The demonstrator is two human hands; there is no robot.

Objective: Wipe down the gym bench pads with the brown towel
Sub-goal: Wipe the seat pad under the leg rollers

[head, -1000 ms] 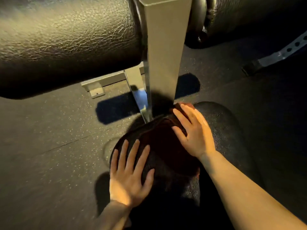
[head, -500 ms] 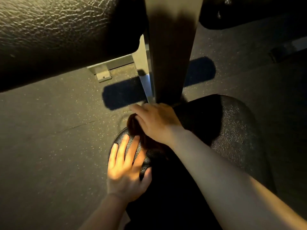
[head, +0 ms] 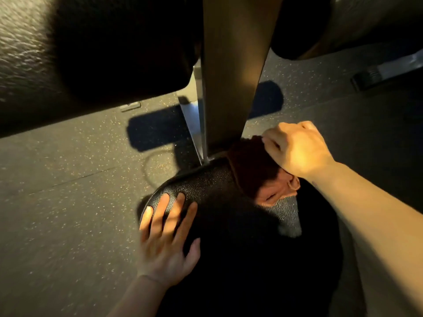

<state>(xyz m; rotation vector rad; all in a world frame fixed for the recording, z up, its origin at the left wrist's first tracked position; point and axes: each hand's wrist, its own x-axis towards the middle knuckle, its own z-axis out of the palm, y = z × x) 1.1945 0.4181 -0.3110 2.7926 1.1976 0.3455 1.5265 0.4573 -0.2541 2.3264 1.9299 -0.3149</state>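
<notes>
Your right hand [head: 297,149] grips the towel [head: 251,167] on the pad [head: 206,186], beside the post [head: 231,72].
Your fingers are curled round the bunched brown towel, which lies on the far right part of the round black pad, touching the foot of the metal post. Your left hand [head: 167,239] rests flat, fingers spread, on the pad's left edge, well apart from the towel. Speckled floor [head: 68,202] lies around.

Right hand [head: 297,149] and brown towel [head: 251,168] now farther right.

Towel [head: 251,165] on the seat pad [head: 206,186], before the post [head: 231,76].
</notes>
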